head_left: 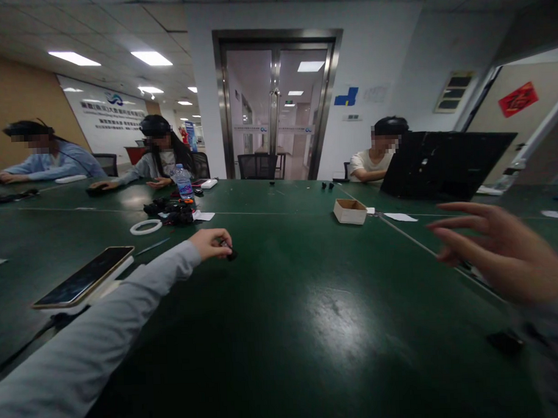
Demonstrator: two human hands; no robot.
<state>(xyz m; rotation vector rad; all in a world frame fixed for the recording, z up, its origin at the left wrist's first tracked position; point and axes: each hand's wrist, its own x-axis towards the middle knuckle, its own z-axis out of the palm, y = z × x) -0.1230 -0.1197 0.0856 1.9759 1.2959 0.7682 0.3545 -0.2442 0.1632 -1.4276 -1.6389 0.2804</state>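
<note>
Out over the middle of the green table [282, 306], my left hand [209, 243] pinches a small black object [231, 254]. Its kind is too small and dark to make out. My right hand [504, 250] is raised above the table on the right, fingers apart, with nothing visible in it. Below the right wrist lies a dark item [506, 341], partly hidden by the sleeve. A small open box [350, 212] with pale sides stands on the table between and beyond my hands.
Left are a phone [87, 276], a white ring [146, 227], a water bottle [183, 183] and a heap of black gear [169, 210]. Small black pieces [327, 185] lie behind the box. A large black monitor [446, 163] stands far right. Three people sit across the table.
</note>
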